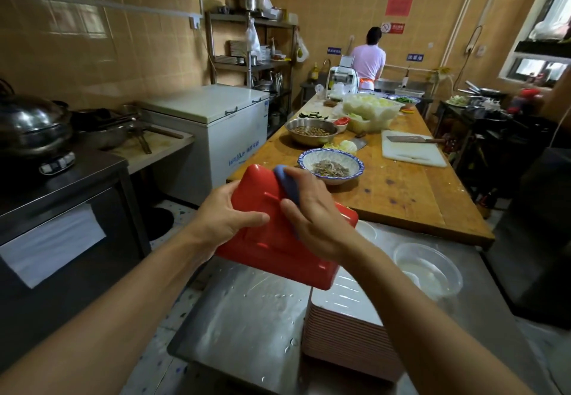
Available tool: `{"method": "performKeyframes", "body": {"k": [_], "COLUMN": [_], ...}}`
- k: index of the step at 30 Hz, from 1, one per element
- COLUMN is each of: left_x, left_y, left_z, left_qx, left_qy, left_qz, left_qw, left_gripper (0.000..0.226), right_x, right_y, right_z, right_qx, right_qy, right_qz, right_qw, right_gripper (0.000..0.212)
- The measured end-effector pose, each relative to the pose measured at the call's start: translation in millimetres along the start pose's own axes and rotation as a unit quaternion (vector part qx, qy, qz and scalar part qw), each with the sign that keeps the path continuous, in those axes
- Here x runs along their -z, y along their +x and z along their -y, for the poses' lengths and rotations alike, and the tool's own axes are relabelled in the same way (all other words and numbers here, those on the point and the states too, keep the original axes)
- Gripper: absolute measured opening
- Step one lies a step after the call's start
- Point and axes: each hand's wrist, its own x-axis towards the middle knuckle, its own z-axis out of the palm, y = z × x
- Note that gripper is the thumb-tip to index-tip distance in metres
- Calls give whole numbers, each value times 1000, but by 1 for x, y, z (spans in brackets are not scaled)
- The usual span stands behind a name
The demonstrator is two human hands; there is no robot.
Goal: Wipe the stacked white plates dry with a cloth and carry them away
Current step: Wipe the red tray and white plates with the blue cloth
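Plates [346, 333] stacked on steel bench [247, 317], directly below the red tray [278, 240] (tilted); left hand [228, 218] clasps it, right hand [312, 209] presses blue cloth [285, 183] on it.

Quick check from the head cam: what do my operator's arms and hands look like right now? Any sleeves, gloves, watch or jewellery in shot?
Both forearms are bare as far as the picture shows, with no sleeve edge in view. The left hand and right hand wear no gloves. No watch, bracelet or ring shows on the visible sides of the wrists and fingers, and no cables or markings can be seen.
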Motion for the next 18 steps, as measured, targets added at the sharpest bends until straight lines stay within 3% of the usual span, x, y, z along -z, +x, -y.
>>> {"method": "performKeyframes", "body": {"k": [3, 6, 12, 18], "left_x": [1, 12, 18, 14], "left_y": [-9, -19, -25, -18], "left_z": [-2, -1, 7, 13], "left_qx": [9, 47, 118, 242], "left_qy": [-24, -83, -181, -253], "left_qz": [-25, -49, -95, -163], "left_qw": [999, 994, 972, 922], "left_gripper": [46, 49, 42, 21], "right_x": [-17, -19, -16, -30], "right_y": [6, 2, -11, -50], "right_z": [6, -16, -42, -41], "right_qx": [54, 30, -51, -50], "right_qy": [-57, -115, -2, 9], "right_qz": [-27, -42, -34, -45], "right_qw": [997, 992, 998, 998], "right_gripper": [57, 52, 48, 54]}}
